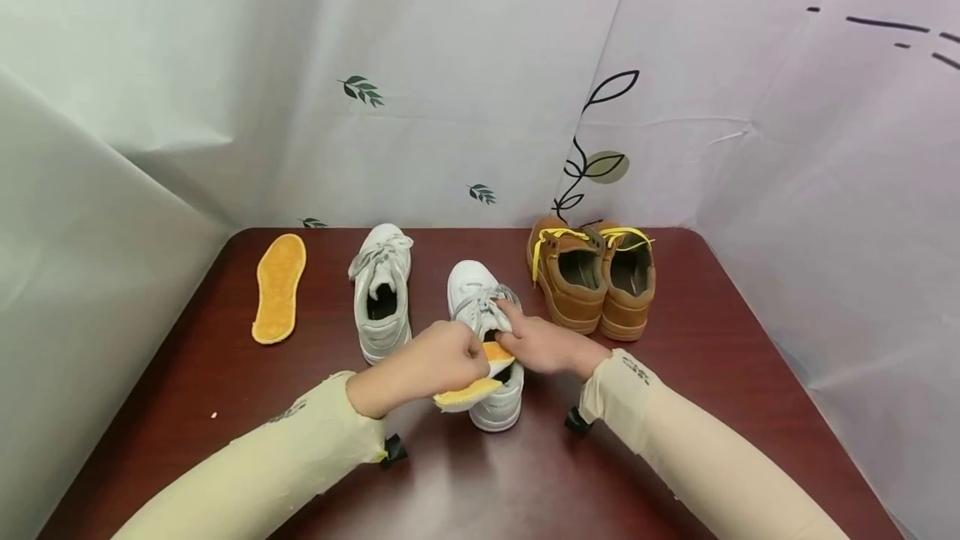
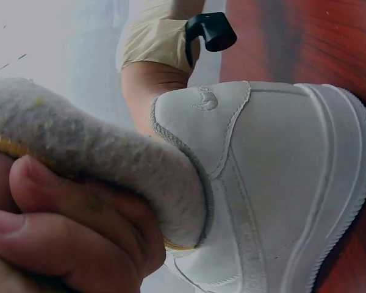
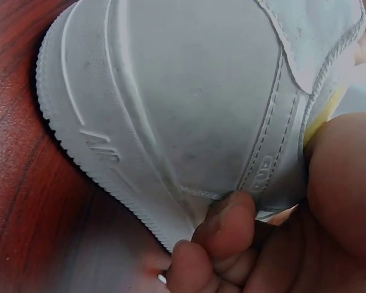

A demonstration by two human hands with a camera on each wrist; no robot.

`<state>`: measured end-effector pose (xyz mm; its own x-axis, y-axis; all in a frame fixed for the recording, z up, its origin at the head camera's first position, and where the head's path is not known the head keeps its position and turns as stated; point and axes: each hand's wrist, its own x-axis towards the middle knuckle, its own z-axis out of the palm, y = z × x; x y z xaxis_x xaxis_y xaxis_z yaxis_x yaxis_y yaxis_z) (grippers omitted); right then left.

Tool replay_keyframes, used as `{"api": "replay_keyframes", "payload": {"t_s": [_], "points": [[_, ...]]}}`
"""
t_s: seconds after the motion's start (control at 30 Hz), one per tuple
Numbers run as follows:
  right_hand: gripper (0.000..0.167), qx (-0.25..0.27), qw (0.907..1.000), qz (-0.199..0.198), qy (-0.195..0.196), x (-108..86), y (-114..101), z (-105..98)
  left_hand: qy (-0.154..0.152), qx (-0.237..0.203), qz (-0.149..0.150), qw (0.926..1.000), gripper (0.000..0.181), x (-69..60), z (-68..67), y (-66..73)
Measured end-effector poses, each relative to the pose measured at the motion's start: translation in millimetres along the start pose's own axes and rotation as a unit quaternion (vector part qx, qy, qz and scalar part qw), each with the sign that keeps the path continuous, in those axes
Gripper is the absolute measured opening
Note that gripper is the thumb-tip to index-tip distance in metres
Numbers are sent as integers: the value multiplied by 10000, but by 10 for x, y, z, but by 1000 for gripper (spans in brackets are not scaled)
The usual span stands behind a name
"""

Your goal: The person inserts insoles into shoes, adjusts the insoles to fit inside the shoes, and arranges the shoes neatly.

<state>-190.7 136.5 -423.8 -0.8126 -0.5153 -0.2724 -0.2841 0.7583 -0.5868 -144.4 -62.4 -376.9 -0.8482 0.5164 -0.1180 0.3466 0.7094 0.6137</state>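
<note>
A white sneaker [image 1: 498, 411] stands at the middle of the table, toe pointing away. My left hand [image 1: 450, 357] grips a yellow-orange insole [image 1: 468, 394], bent, with one end inside the shoe's opening. In the left wrist view, the fingers of my left hand [image 2: 79, 226] curl round the insole [image 2: 110, 146], its pale underside showing, beside the shoe's heel [image 2: 274, 152]. My right hand [image 1: 547, 346] holds the sneaker's right side at the opening, thumb near the tongue. The right wrist view has its fingers [image 3: 229, 229] curled against the side of the sneaker [image 3: 189, 91].
Another white sneaker [image 1: 384, 332] stands left of the held one. Farther left lies an orange insole [image 1: 277, 290]. Two brown shoes with yellow laces, one [image 1: 573, 298] touching the other [image 1: 628, 307], stand at the back right of the dark red table [image 1: 165, 407].
</note>
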Motion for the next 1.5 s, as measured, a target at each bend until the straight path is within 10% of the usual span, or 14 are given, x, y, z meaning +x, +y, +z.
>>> {"api": "replay_keyframes", "payload": {"t_s": [0.5, 0.83, 1.2, 1.5], "points": [[67, 77, 9997, -226, 10, -3, 43, 12, 319, -500, -24, 9982, 9, 231, 146, 16], [63, -533, 9981, -259, 157, 9, -32, -6, -16, 1525, -181, 9881, 32, 184, 27, 140], [62, -352, 9987, -292, 230, 1, 13, 45, -696, 92, -94, 9975, 11, 235, 20, 107], [60, -39, 9991, -243, 359, 4, 57, 89, 87, 974, 425, 9943, 16, 349, 117, 68]]}}
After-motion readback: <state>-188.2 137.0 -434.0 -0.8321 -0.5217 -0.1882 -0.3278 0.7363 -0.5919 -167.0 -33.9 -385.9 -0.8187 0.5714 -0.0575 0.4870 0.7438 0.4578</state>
